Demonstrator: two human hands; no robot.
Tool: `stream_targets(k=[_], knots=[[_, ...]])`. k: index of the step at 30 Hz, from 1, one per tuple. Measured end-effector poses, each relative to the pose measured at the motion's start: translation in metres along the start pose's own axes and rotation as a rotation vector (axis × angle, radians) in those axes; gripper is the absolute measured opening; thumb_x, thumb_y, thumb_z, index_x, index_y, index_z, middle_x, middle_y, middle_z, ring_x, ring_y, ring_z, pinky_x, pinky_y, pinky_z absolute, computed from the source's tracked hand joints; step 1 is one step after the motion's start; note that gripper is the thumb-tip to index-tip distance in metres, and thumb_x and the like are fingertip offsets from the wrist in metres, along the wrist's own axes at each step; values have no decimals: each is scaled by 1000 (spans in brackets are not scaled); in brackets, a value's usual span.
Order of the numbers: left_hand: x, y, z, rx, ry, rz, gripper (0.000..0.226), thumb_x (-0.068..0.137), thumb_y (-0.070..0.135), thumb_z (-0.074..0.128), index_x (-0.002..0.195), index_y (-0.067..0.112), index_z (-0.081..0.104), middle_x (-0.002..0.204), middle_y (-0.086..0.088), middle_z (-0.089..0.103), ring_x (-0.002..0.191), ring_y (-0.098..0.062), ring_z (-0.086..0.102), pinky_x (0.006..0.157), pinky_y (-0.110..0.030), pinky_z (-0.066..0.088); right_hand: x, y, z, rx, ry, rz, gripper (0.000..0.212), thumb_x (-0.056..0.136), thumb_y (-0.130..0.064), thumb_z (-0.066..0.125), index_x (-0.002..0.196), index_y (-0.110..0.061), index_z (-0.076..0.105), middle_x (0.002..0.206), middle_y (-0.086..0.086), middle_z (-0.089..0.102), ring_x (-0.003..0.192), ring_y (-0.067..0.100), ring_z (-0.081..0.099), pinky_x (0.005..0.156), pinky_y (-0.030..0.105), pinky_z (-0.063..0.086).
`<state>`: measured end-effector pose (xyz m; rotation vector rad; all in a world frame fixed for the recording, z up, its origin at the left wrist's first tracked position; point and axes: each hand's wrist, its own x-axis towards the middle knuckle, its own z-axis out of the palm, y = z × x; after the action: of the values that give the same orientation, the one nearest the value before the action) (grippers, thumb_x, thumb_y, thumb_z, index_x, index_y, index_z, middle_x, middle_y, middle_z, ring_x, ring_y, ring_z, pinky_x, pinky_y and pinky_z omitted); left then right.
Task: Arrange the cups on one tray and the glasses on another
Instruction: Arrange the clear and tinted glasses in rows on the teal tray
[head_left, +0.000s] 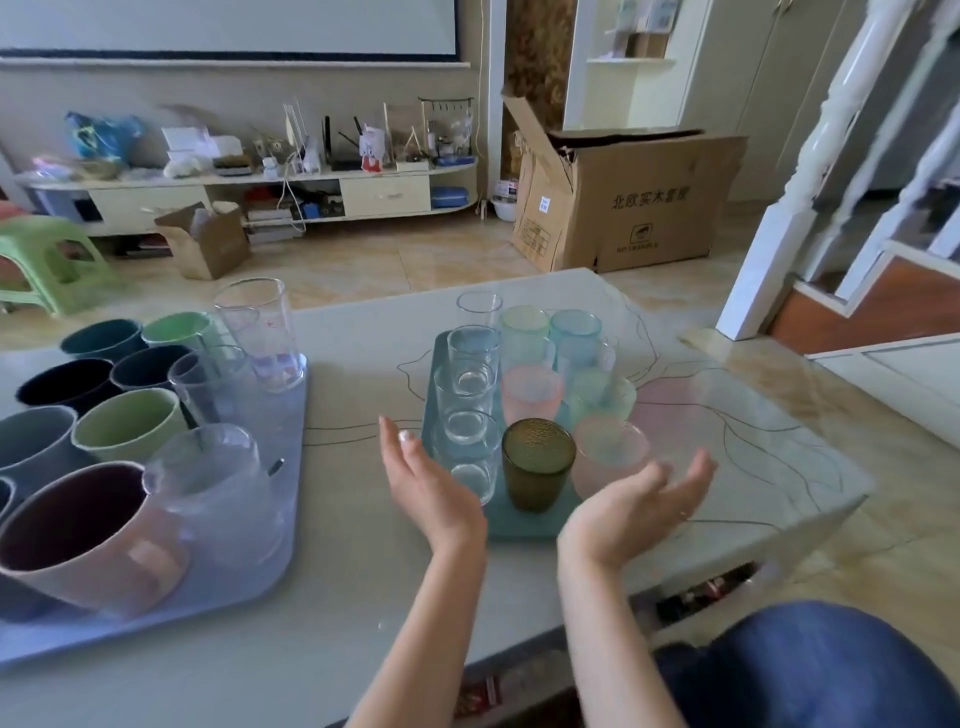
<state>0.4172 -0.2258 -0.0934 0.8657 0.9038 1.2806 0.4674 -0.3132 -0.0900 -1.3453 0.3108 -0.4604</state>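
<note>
A teal tray (524, 525) in the middle of the table carries several glasses: clear ones (467, 384) in its left column, frosted green, blue and pink ones (530, 395) beside them, and an olive-green textured glass (537, 465) at the near edge. On the left, a lavender tray (249, 566) bears several coloured mugs (124, 431) plus clear glasses, including a tall one (260, 332) at its far corner. My left hand (426, 483) and my right hand (639, 499) hover palm-up in front of the teal tray, fingers relaxed, holding nothing.
The pale glass-topped table (727, 426) ends close to the right of the teal tray. Beyond it on the floor stand a large cardboard box (634, 202), a small open box (208, 244) and a green stool (47, 260). A white stair post (810, 197) rises at right.
</note>
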Motion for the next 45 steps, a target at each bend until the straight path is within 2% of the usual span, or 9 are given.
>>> stream_targets(k=[2,7,11,15,23,31,34,39,45], knots=[[-2,-4,7,35,38,34,42,98,24,35,139,16,43,145,0,43,134,-12,39,111,-27,30,-14,7,9,-13,-12,-106,58,92,-31,31,145,-7,32,155,12,25,142,21,25,110,24,22],[6,-16,21,73,120,119,53,87,35,34,130,12,55,132,-3,57,122,-12,51,91,-10,34,-16,18,39,-36,8,-212,62,90,-36,31,142,-5,34,152,15,29,138,27,31,112,38,25],[16,-28,28,-51,134,113,43,84,28,35,105,10,68,112,-11,68,105,-17,63,88,-20,46,-9,25,58,-52,105,-247,56,91,-34,34,137,-4,43,146,15,40,133,24,37,105,20,25],[22,-33,35,-92,139,125,34,84,25,36,85,24,70,97,-7,72,96,-16,66,82,-22,47,-8,26,68,-102,158,-231,55,89,-36,35,133,-6,48,142,12,46,130,25,41,102,34,32],[33,-42,37,-52,91,188,40,77,44,36,81,26,72,91,-8,73,91,-21,68,80,-27,49,-4,31,75,-75,151,-240,53,88,-32,37,131,-4,51,140,14,48,130,26,43,104,40,33],[33,-39,33,-29,22,152,36,81,40,38,86,24,71,94,-4,71,97,-20,66,81,-20,46,-10,24,65,-102,96,-198,57,87,-38,33,132,-7,50,143,10,45,132,24,40,107,51,30],[33,-34,19,56,-39,137,41,84,37,37,96,16,70,99,1,70,102,-16,63,89,-23,47,-10,16,53,-141,47,-194,58,84,-36,34,132,-8,50,144,7,44,134,23,39,112,51,22],[39,-21,-3,103,-130,36,33,98,21,38,110,8,66,115,-9,67,113,-21,60,102,-35,45,-7,4,36,-240,-117,-266,48,82,-27,42,128,-17,55,141,0,49,138,17,35,114,50,6],[60,-10,-6,205,-441,-200,45,100,37,31,135,16,48,143,0,47,135,-14,39,116,-35,27,17,-23,32,-607,-604,-598,27,86,-18,48,97,-34,67,116,-16,64,119,10,51,113,44,9]])
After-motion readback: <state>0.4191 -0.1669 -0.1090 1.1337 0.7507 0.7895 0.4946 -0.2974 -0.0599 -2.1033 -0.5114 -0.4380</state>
